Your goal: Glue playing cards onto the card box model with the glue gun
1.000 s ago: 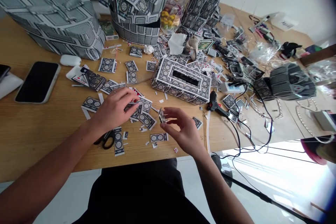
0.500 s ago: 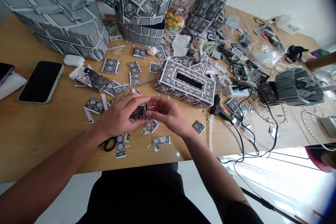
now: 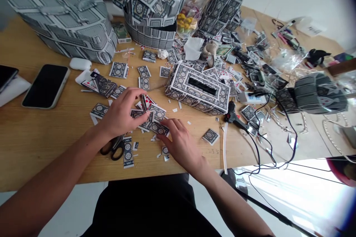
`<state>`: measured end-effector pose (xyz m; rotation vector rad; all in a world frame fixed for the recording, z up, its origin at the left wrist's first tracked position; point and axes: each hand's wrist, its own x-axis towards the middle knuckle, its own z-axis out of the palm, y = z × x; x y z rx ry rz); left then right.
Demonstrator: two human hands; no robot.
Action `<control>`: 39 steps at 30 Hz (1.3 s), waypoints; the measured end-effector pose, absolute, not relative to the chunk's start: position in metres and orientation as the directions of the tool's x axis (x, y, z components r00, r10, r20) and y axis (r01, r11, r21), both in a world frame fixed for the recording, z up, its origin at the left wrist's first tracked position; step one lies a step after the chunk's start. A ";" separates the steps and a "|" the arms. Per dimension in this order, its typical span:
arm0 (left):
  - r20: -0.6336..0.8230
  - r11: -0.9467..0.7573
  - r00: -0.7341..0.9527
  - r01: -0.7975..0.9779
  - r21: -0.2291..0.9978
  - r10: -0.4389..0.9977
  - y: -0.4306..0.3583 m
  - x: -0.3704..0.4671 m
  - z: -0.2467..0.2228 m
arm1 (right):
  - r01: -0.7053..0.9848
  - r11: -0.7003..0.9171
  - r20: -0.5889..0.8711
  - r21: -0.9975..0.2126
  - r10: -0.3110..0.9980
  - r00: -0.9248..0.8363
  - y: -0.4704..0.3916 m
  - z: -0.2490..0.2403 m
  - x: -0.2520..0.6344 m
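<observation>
My left hand (image 3: 122, 114) is closed in a pinch, thumb and fingers on a folded playing card (image 3: 144, 102) seen nearly edge-on. My right hand (image 3: 180, 141) reaches down to the table, its thumb and fingertips at the edge of a patterned folded card (image 3: 160, 129). Between the hands lie more cards, one showing red hearts (image 3: 148, 100). Black-handled scissors (image 3: 117, 150) rest below my left wrist, partly covered by it. Beside them is a narrow patterned card strip (image 3: 128, 152).
A box covered in folded cards (image 3: 180, 98) with a slot on top stands ahead. Right of it lies a glue gun (image 3: 233, 114) with a trailing cable. Card-woven bags (image 3: 75, 26), a phone (image 3: 46, 86) and an earbud case (image 3: 80, 63) sit left. Heaped cards fill the back right.
My hands have drawn apart. The left has shifted slightly left, holding the folded card, while the right has moved down to a card on the table. Cards beneath are now uncovered.
</observation>
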<state>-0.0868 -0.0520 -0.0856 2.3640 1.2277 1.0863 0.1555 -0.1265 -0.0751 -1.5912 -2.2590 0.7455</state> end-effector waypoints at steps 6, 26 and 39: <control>0.461 -0.571 0.351 0.621 0.537 0.815 -0.052 -0.089 -0.085 | 0.807 0.133 -0.193 -0.575 0.937 -0.292 -0.124 -0.066 0.174; 0.459 -0.599 0.393 0.607 0.521 0.797 -0.053 -0.089 -0.091 | 0.849 0.108 -0.272 -0.517 0.920 -0.283 -0.119 -0.057 0.171; 0.437 -0.579 0.384 0.601 0.550 0.813 -0.056 -0.086 -0.088 | 0.693 0.080 -0.277 -0.717 0.879 -0.388 -0.104 -0.055 0.189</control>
